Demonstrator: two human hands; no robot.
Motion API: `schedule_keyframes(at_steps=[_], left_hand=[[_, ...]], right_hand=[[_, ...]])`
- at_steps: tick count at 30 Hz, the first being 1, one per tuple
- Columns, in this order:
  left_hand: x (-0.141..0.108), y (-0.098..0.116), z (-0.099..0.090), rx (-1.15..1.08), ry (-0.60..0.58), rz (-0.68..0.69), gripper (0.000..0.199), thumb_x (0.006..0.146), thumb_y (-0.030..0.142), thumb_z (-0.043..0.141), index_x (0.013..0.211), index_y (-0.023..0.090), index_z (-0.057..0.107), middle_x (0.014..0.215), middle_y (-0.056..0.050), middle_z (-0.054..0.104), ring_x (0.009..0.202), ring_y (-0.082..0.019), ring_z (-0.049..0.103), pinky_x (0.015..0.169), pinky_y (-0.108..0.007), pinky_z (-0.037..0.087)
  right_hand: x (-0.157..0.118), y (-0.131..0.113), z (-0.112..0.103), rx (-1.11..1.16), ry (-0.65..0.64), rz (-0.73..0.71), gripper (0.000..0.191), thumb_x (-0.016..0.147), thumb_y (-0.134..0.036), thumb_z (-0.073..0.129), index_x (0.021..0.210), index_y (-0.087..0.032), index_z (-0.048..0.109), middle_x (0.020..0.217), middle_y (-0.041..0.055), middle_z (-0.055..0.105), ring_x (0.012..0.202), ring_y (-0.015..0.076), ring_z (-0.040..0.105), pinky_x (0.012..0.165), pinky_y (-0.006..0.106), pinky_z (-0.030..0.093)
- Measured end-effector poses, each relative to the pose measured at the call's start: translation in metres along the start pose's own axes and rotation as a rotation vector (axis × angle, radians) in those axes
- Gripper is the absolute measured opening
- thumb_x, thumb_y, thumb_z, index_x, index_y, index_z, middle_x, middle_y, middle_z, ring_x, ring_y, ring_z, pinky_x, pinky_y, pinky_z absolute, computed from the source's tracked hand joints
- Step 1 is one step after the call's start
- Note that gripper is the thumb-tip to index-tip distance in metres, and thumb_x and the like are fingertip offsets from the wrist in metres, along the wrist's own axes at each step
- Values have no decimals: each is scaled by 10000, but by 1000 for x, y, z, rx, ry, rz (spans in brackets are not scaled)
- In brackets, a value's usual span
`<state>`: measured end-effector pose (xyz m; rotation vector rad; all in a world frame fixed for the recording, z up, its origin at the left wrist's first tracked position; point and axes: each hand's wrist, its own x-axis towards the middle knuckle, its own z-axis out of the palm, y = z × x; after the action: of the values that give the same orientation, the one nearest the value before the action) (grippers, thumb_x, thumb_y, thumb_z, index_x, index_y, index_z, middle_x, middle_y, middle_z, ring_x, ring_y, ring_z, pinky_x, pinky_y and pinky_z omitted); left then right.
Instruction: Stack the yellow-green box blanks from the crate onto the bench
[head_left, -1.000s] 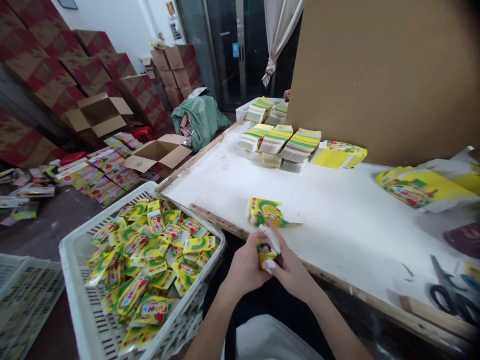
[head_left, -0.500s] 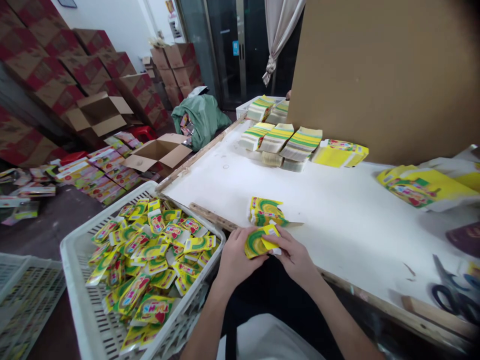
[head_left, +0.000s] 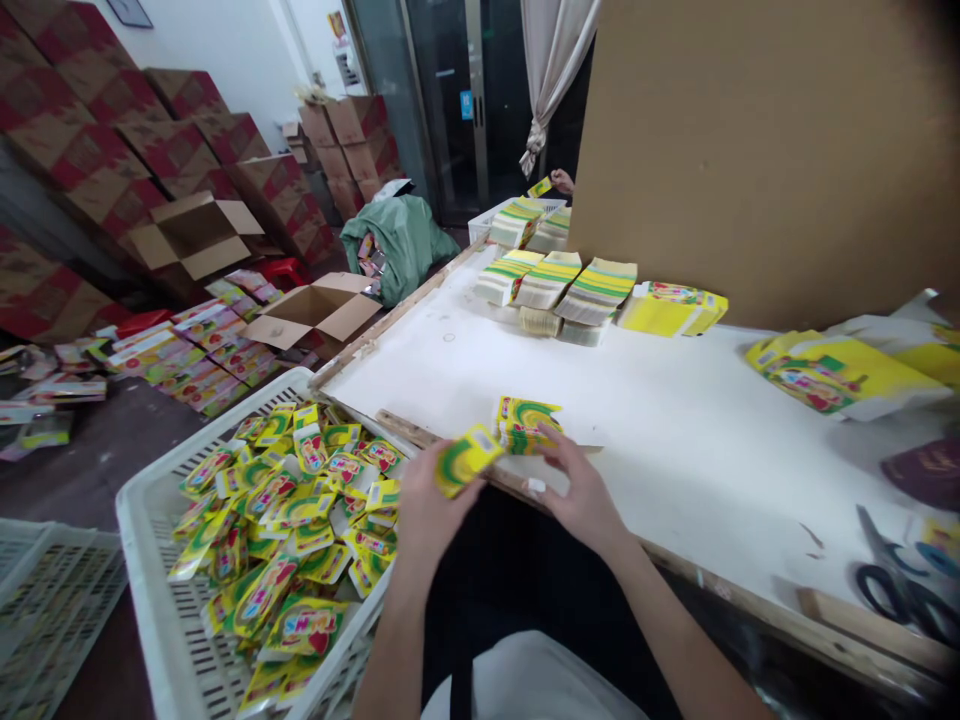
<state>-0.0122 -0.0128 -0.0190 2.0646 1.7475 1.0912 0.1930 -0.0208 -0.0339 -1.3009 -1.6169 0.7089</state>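
Observation:
Between the thumb and fingers of my left hand [head_left: 431, 510] is a small yellow and green carton [head_left: 468, 460], held over the table's near edge beside the basket. My right hand [head_left: 581, 495] is apart from it, thumb and fingers spread. Its fingertips reach the small stack of flat yellow cartons [head_left: 525, 424] on the table; whether they grip one I cannot make out. On my left, a white plastic basket [head_left: 142, 560] is heaped with the same kind of small cartons [head_left: 300, 520].
Bundled carton blanks [head_left: 551, 280] stand at the back of the white table [head_left: 420, 350], before a large cardboard panel [head_left: 750, 160]. Scissors [head_left: 892, 590] and a wood strip [head_left: 862, 625] lie at right. Another person's hand [head_left: 562, 181] shows at the far end. Boxes [head_left: 172, 150] are stacked left.
My left hand has moved left toward the basket with the carton. My right hand has let go of that carton and opened near the stack. The other person's hand has come up holding a carton.

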Motion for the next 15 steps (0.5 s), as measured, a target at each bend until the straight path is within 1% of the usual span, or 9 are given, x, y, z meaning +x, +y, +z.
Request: schedule_keyframes(at_steps=[1, 3, 4, 5, 6, 7, 10, 12, 15], left_hand=[[2, -13, -7, 120, 110, -70, 497, 638, 338, 656, 1089, 202, 496, 1017, -116, 576, 976, -310, 513, 859, -492, 380], [5, -38, -19, 314, 297, -243, 663, 592, 406, 687, 1158, 151, 454, 1121, -199, 516, 1070, -410, 429, 861, -596, 317], [5, -47, -23, 351, 349, -293, 718, 583, 431, 689, 1184, 135, 432, 1148, -223, 492, 1093, -438, 399, 856, -623, 298], [6, -54, -26, 354, 371, -312, 739, 587, 450, 682, 1197, 127, 419, 1161, -232, 479, 1106, -447, 384, 858, -630, 290], [5, -58, -27, 329, 362, -300, 710, 605, 456, 667, 1189, 130, 428, 1152, -222, 489, 1105, -435, 395, 866, -617, 296], [5, -60, -26, 283, 327, -265, 641, 632, 450, 648, 1159, 140, 456, 1120, -198, 515, 1090, -406, 424, 878, -588, 311], [2, -51, -14, 86, 168, -178, 417, 692, 401, 605, 1037, 175, 540, 1031, -122, 571, 1033, -309, 495, 894, -491, 361], [1, -40, -2, -60, 82, -177, 353, 709, 381, 590, 1005, 192, 559, 1008, -92, 586, 1008, -270, 516, 887, -462, 380], [-4, -22, 15, -285, -31, -241, 346, 720, 365, 585, 1022, 199, 561, 1032, -83, 596, 999, -239, 530, 888, -441, 387]], right_hand=[[7, 7, -4, -98, 56, 5, 551, 731, -185, 554, 1253, -219, 382, 1230, 84, 487, 1043, 214, 533, 887, 376, 439], [21, 21, -13, -323, 149, 28, 445, 733, -148, 510, 1173, -196, 472, 1137, 88, 545, 1038, 231, 516, 884, 396, 425], [27, 28, -17, -378, 166, 40, 428, 720, -130, 502, 1145, -183, 499, 1097, 98, 564, 1021, 247, 514, 875, 416, 419], [32, 34, -19, -415, 163, 50, 414, 709, -116, 496, 1118, -175, 522, 1053, 102, 583, 988, 256, 522, 855, 429, 420], [36, 39, -20, -428, 151, 56, 400, 698, -105, 493, 1091, -169, 542, 1013, 105, 599, 951, 262, 531, 836, 438, 420], [39, 43, -21, -429, 134, 58, 386, 689, -95, 490, 1062, -168, 559, 974, 103, 611, 913, 262, 540, 816, 439, 423], [44, 47, -19, -437, 98, 61, 372, 664, -62, 474, 1003, -176, 576, 920, 89, 619, 847, 243, 549, 783, 412, 424], [46, 45, -19, -429, 90, 67, 386, 639, -43, 471, 987, -185, 563, 907, 76, 610, 817, 225, 552, 760, 384, 428], [47, 38, -23, -391, 100, 90, 348, 638, -50, 465, 946, -201, 522, 877, 49, 602, 753, 192, 566, 704, 341, 444]])
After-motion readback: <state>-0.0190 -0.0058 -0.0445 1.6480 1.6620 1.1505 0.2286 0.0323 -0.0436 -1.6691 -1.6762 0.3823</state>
